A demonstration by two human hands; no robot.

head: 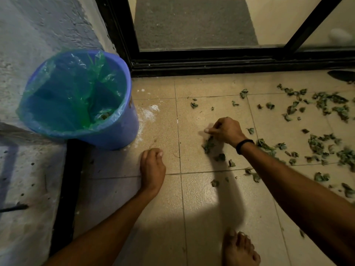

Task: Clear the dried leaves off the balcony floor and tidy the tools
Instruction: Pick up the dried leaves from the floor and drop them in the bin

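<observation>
Green dried leaves (208,144) sit pinched in the right hand's (224,131) grip; left of it, the left hand (152,167) rests loosely curled, holding nothing, near the blue bin (123,131).

A grey doormat (194,24) lies indoors behind the black sliding-door frame (211,62), its track running along the threshold. A rough, weathered grey wall (38,25) stands at left, while a blurred white object (340,36) shows through the glass pane (340,14) at right. A bare foot (240,250) rests at the bottom edge.
</observation>
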